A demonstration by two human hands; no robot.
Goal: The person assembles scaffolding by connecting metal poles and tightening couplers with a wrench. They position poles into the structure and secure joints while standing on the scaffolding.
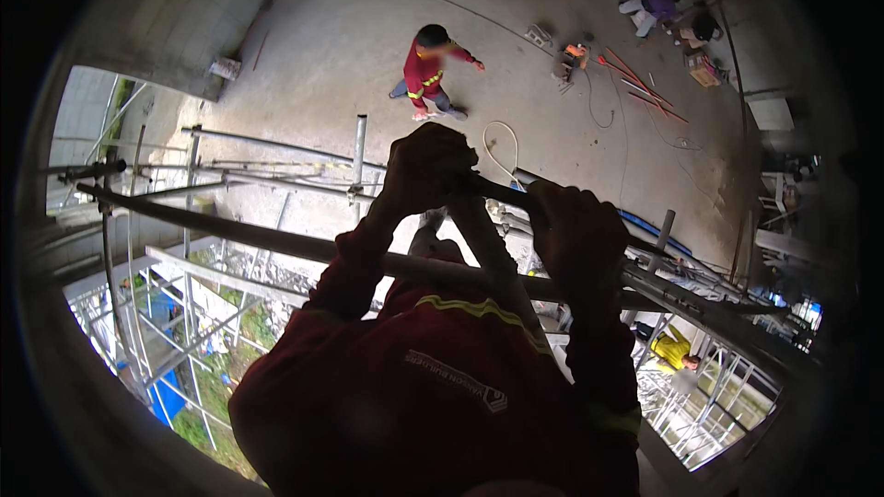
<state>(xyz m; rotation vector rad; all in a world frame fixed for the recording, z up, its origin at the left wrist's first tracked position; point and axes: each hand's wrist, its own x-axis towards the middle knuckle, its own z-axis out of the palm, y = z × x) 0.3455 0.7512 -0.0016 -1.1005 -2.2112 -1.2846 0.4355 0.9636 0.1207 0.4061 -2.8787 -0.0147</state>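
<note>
Both my hands are up in front of my chest, dark against the bright floor. My left hand (429, 167) is closed at the top of a slanting metal pipe (488, 244), its fingers wrapped around one end of a short dark bar (500, 191). Around the other end of that bar my right hand (580, 228) is closed. What kind of bar it is cannot be made out in the shadow. A long scaffold pipe (276, 237) runs across below my left forearm, close to my body.
Scaffold pipes and an upright (359, 161) stand left and ahead. Far below, a person in a red shirt (426, 72) walks on the concrete floor (322, 46). A yellow-shirted person (670, 350) is at lower right among scaffolding. Two others crouch near a box (703, 69). Orange rods (645, 85) lie around.
</note>
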